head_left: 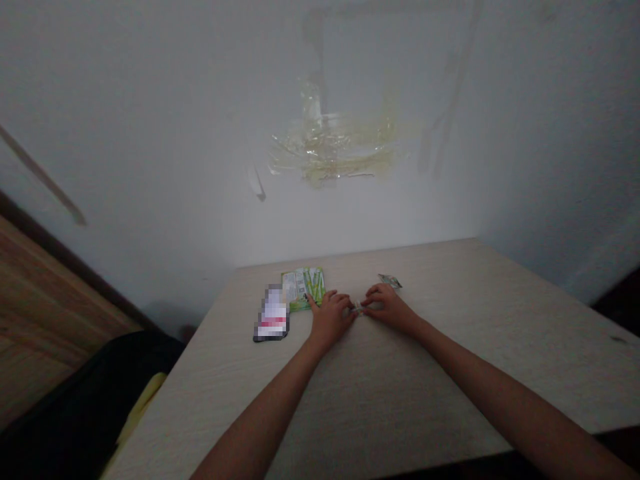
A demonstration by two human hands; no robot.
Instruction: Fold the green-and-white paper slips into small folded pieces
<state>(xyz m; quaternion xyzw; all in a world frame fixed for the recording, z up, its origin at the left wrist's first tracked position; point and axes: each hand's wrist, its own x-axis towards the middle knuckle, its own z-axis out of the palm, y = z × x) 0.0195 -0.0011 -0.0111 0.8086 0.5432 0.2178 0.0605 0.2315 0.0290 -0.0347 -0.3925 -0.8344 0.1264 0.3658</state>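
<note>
Both hands' fingers pinch a small wrapper (357, 309) between green packet (303, 288) and torn scrap (389, 281).

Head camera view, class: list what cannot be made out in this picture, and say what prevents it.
- Small item pinched between left hand and right hand: too small, mostly covered by fingertips.
- Phone-shaped object on the table: its face is pixelated.
- Green packet: print too small to read.
- Crumpled wrapper: tiny and dim.
- Dark bundle: cut off by the lower left edge.
</note>
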